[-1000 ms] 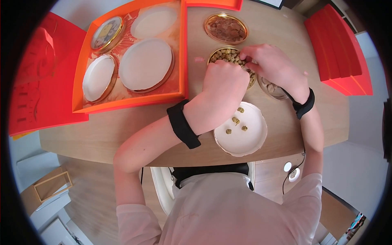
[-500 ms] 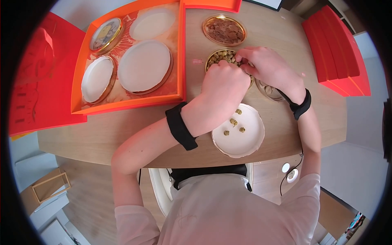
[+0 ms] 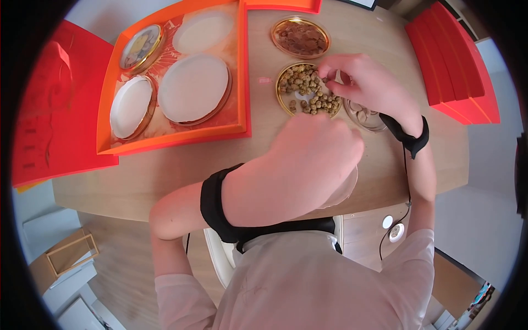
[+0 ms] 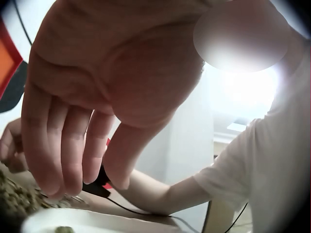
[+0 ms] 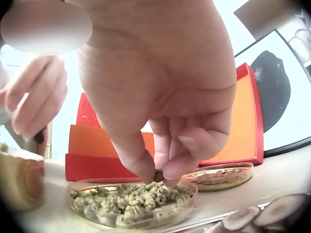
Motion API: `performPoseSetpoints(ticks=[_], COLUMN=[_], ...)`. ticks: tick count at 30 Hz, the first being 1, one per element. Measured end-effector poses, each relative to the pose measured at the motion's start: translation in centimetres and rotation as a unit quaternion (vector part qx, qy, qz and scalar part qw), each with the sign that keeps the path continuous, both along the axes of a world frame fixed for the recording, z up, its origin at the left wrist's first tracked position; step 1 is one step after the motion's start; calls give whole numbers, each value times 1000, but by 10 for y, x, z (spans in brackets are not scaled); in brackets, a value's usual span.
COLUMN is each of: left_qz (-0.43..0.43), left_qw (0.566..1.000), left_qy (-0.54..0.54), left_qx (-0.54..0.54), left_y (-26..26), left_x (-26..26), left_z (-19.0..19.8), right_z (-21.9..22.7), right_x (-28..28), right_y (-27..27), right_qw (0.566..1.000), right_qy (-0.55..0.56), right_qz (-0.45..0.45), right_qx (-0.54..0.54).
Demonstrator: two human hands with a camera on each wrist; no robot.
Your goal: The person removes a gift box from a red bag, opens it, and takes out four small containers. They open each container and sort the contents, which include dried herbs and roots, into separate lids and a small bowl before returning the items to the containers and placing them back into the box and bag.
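Left hand [image 3: 308,165] loosely extended, palm down, right hand [image 3: 366,85] pinching

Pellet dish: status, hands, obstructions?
Right hand pinches pellet at dish. Left hand over plate, nothing visibly held. Dish shows bare patch. Left hand hides most of plate, head view.

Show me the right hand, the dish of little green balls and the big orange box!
Right hand [image 5: 160,92]: right wrist view, on the palm.
Dish of little green balls [image 3: 278,95]: head view, on its golden rim.
Big orange box [image 3: 242,71]: head view, on its side wall.
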State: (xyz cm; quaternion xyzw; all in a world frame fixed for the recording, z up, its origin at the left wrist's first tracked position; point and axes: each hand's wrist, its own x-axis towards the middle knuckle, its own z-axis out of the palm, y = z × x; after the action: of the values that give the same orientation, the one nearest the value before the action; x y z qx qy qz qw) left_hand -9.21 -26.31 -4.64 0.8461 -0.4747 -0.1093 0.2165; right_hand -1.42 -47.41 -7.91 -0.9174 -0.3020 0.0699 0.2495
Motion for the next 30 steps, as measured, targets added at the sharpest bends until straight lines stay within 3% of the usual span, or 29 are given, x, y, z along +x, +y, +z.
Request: performPoseSetpoints(ticks=[2,5,12,15,24,27,30], left_qz=[74,104,69,62,53,66,82], left_qw=[989,985,993,997,998,997,990], left_qy=[-127,-115,-71,-39,-28,-34,-60], left_qx=[-11,71,65,36,27,36,95], left_y=[-2,4,13,15,15,10,6], left_x=[-2,1,5,6,10,11,19], left_z=[-8,-7,-6,-12,-20,-21,-21], right_z=[13,29,41,43,45,45,46], right_x=[-6,-16,-32,-35,-34,-33,-25], right_y=[1,1,8,11,11,8,4], right_qw=[998,994,968,965,950,954,973], right_qy=[62,102,184,209,253,239,216], right_qz=[-9,21,160,160,178,179,86], right_qx=[23,44,61,-5,-34,23,-6])
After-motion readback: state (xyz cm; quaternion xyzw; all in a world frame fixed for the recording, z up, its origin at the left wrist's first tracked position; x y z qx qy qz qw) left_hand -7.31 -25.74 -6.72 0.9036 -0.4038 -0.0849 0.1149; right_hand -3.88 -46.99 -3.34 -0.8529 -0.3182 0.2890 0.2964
